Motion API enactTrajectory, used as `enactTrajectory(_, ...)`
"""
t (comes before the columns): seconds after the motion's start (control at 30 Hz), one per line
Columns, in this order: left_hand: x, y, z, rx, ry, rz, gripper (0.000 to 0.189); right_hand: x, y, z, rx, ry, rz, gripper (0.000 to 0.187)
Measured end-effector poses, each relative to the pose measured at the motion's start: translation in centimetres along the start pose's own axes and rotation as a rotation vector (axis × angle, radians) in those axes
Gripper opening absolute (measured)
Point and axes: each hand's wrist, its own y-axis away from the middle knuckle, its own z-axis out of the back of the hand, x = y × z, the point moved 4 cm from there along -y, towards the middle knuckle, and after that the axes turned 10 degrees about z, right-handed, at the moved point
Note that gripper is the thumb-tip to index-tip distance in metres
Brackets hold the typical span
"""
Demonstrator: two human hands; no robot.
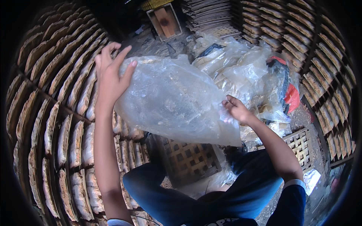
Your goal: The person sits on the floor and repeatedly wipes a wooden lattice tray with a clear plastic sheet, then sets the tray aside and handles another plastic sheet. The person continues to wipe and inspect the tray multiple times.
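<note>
A clear plastic sheet or bag point(169, 99), cloudy and spotted with bits, is spread between my hands above my lap. My right hand point(236, 108) pinches its right edge between thumb and fingers. At its upper left corner is my left hand point(114, 67), raised with the fingers spread; whether it touches the plastic I cannot tell. Under the sheet, between my knees, lies a woven bamboo tray point(192, 158), partly covered by the plastic.
Crumpled clear plastic point(243, 70) is heaped ahead to the right, with red plastic point(292, 99) on it. Racks of filled trays point(76, 144) rise at the left, more racks point(325, 73) at the right. Stacked woven trays point(212, 17) and a wooden box point(164, 22) stand behind. Another woven tray point(299, 147) lies at the right.
</note>
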Motion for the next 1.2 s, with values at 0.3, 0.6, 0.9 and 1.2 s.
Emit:
enactTrajectory(0.3, 5.3, 8.6, -19.1, 0.317, -0.122, 0.049, 0.052, -12.9, 3.1, -11.0, 0.322, 0.315, -0.295, 0.026)
enactTrajectory(0.6, 6.8, 27.4, -33.2, 0.492, 0.080, 0.475, 0.054, -40.7, 11.5, -11.0, 0.635, 0.244, -0.056, 0.023)
enactTrajectory(0.9, 12.8, 56.4, -28.3, 0.489, 0.364, 1.694, 0.071, -34.8, 9.8, -11.2, 0.306, 0.511, -0.423, 0.016)
enactTrajectory(1.2, 10.9, 54.7, -29.9, 0.425, 0.264, 1.266, 0.047, -30.6, 7.3, -14.4, 0.487, 0.524, -0.624, 0.028)
